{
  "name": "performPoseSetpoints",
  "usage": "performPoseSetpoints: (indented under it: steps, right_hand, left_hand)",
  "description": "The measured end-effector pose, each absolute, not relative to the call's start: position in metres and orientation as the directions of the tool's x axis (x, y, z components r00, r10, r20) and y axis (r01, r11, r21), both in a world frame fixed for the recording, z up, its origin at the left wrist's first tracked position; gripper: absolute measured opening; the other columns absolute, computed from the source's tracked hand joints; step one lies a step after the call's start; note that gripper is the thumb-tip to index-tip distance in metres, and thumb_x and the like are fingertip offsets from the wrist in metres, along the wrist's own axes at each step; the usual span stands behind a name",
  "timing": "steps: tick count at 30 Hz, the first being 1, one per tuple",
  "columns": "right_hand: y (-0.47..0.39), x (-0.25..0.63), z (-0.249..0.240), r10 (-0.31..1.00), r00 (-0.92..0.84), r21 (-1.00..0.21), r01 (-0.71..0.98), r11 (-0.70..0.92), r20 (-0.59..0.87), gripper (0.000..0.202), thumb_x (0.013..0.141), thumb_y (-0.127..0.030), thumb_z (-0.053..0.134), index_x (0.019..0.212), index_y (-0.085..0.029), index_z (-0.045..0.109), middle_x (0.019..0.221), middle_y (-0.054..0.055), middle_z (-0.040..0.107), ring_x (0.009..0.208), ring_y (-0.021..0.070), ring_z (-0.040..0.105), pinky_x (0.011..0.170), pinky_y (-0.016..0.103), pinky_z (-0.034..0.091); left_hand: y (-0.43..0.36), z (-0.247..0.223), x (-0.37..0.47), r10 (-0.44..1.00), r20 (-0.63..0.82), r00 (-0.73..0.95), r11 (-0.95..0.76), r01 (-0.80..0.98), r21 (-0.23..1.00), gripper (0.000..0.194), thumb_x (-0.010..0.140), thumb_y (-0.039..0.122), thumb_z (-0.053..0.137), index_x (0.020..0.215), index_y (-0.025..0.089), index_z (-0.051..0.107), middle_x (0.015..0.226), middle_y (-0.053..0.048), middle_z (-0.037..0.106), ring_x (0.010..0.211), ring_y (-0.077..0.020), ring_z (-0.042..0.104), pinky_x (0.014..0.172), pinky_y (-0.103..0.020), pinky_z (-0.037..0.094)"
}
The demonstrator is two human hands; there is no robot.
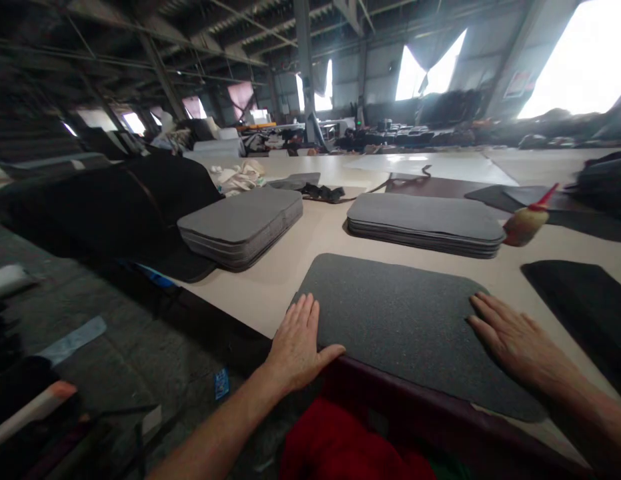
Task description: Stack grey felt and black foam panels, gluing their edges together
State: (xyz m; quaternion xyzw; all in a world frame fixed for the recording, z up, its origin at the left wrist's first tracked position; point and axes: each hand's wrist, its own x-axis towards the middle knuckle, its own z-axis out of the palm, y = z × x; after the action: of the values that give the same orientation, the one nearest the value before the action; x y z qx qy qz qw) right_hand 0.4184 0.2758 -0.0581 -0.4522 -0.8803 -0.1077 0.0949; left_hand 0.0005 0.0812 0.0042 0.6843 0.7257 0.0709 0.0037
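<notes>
A dark grey mat (400, 320) with rounded corners lies flat at the near edge of the table. My left hand (297, 347) rests on its left edge, fingers stretched forward and thumb out to the side. On the opposite side, my right hand (515, 337) lies with extended fingers over the mat's right edge. Neither hand is wrapped round anything. Beyond the mat sits a stack of grey mats (425, 220), and farther left stands a taller stack of similar mats (245, 217).
A yellowish bottle with a red nozzle (525, 223) stands right of the nearer stack. Black sheet material (585, 300) lies at the right. Black material (115, 200) drapes over the table's left side. Pale cloth (240, 177) and a dark strap (357, 197) lie farther back.
</notes>
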Motion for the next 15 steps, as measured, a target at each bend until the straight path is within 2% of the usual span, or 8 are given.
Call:
performPoseSetpoints:
  steps: [5,8,10,13,15]
  right_hand:
    - [0.275,0.416,-0.050,0.776,-0.587,0.096,0.807,0.582,0.231,0.055,0.099,-0.040,0.021,0.128,-0.023,0.065,0.155,0.011,0.042,0.144,0.0353,0.034,0.108,0.067,0.034]
    - [0.259,0.399,-0.027,0.796,-0.508,0.046,0.850,0.524,0.330,0.059,0.101,-0.046,0.022,0.137,-0.015,0.057,0.153,0.017,0.043,0.142,0.0360,0.036,0.109,0.066,0.035]
    - [0.239,0.379,-0.010,0.752,-0.535,0.043,0.824,0.564,0.384,0.062,0.102,-0.051,0.025,0.144,-0.013,0.050,0.157,0.017,0.037,0.146,0.0343,0.030,0.115,0.063,0.029]
    - [0.206,0.348,0.003,0.688,-0.661,0.000,0.721,0.693,0.299,0.063,0.103,-0.053,0.028,0.152,-0.016,0.042,0.162,0.011,0.028,0.149,0.0286,0.024,0.120,0.053,0.027]
    - [0.188,0.336,0.001,0.698,-0.681,-0.041,0.708,0.705,0.220,0.068,0.102,-0.059,0.032,0.153,-0.015,0.040,0.161,0.012,0.029,0.148,0.0294,0.026,0.120,0.053,0.029]
  left_hand:
    - [0.071,-0.001,-0.017,0.992,0.124,-0.006,-0.003,0.997,0.072,0.119,0.073,0.091,0.044,0.153,0.003,0.032,0.161,-0.025,0.021,0.151,-0.0385,0.019,0.122,-0.054,0.025]
    - [0.068,-0.007,-0.027,0.983,0.174,0.056,-0.061,0.998,0.022,0.117,0.072,0.091,0.048,0.153,0.007,0.034,0.161,-0.024,0.022,0.150,-0.0386,0.021,0.121,-0.055,0.027]
    - [0.067,-0.011,-0.031,0.975,0.205,0.081,-0.080,0.997,-0.017,0.115,0.073,0.090,0.048,0.153,0.008,0.034,0.161,-0.024,0.024,0.150,-0.0386,0.022,0.121,-0.056,0.026]
    - [0.069,-0.019,-0.034,0.964,0.246,0.098,-0.084,0.994,-0.069,0.111,0.075,0.087,0.049,0.152,0.008,0.034,0.160,-0.024,0.027,0.150,-0.0382,0.024,0.120,-0.056,0.028]
    - [0.070,-0.023,-0.036,0.954,0.279,0.112,-0.088,0.991,-0.099,0.107,0.078,0.085,0.049,0.152,0.008,0.035,0.160,-0.024,0.029,0.149,-0.0378,0.025,0.119,-0.055,0.030]
